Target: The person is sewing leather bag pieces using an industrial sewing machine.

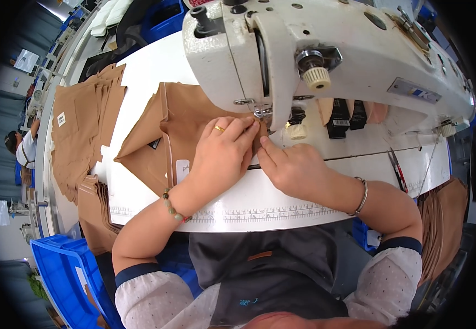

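Note:
A brown fabric piece (189,107) lies folded on the white sewing table, its right edge under the presser foot (262,112) of a sewing machine. A pale seam strip runs down it and a small white label (182,170) shows on top. My left hand (224,148), with a ring and a beaded bracelet, rests on the fabric, its bent fingers close together and gripping it beside the needle area. Just right of it, my right hand (290,163) pinches the fabric's edge with thumb and forefinger; its other fingers are curled. The fingertips partly hide the edge.
The white sewing machine (358,60) spans the top right. Stacked brown pieces (79,126) lie at left, more (441,230) hang at right. Red-and-black snips (398,171) and black tags (338,118) lie on the table. A blue bin (65,274) stands lower left; a person (27,145) sits far left.

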A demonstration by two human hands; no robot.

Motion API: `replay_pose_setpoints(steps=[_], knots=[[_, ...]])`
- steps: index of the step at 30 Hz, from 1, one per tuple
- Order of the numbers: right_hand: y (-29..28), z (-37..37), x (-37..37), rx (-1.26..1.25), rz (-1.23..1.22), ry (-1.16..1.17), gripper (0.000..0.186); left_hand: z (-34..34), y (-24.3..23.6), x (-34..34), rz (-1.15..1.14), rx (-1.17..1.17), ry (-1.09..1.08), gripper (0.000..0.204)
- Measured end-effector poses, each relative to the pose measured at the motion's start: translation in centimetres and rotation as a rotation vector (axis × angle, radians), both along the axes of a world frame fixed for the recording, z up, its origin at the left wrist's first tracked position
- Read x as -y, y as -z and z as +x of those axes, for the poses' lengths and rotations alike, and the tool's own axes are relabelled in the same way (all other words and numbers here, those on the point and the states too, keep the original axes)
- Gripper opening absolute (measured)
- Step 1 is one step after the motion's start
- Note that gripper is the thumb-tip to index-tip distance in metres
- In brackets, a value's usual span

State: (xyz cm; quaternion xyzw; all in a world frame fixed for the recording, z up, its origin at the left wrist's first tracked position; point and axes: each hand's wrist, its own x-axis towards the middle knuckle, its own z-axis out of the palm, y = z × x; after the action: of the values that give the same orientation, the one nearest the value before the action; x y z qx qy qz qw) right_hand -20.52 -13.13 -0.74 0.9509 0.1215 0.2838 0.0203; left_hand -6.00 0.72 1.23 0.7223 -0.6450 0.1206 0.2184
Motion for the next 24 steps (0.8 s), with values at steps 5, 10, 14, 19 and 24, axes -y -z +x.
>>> replay_pose_setpoints(steps=[5, 10, 14, 19, 24], knots=[[0.5, 1.1, 0.7, -0.024, 0.009, 0.034, 0.018, 1.7, 1.4, 0.9, -0.004, -0.045, -0.047, 0.019], [-0.1, 1.2, 0.9, 0.034, 0.117, 0.003, 0.006, 3.4, 1.1, 2.0, 0.003, -0.04, -0.073, 0.004], [0.0, 1.3, 1.0, 0.032, 0.078, 0.015, 0.006, 4.0, 1.1, 2.4, -0.019, -0.038, -0.034, 0.003], [0.2, 0.9, 0.9, -0.062, 0.016, 0.041, 0.024, 3.6, 0.9, 2.2, -0.056, 0.002, -0.028, 0.005], [0.4, 1.0, 0.8, -0.074, 0.011, 0.027, 0.025, 3.4, 0.0, 2.0, -0.026, 0.029, -0.045, 0.017]])
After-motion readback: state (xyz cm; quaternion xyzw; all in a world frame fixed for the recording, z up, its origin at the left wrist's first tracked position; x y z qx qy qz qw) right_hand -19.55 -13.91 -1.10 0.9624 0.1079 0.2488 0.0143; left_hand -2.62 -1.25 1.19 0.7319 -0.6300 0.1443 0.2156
